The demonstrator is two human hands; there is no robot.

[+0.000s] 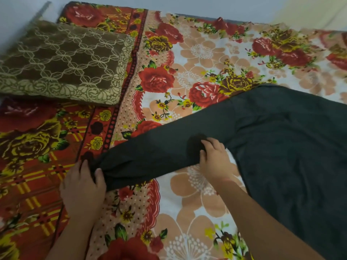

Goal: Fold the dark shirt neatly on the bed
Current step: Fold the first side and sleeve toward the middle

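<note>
The dark shirt (281, 139) lies spread on the flowered bed sheet (197, 53), its body at the right and one long sleeve stretched out toward the left. My left hand (82, 186) grips the cuff end of that sleeve, thumb on top of the cloth. My right hand (214, 158) pinches the sleeve's lower edge near the armpit, fingers curled into the fabric. The shirt's right part runs out of the frame.
A brown patterned pillow (62, 61) lies at the upper left of the bed. A red and yellow flowered blanket (32, 147) covers the left side. A pale wall (206, 4) runs behind the bed's far edge.
</note>
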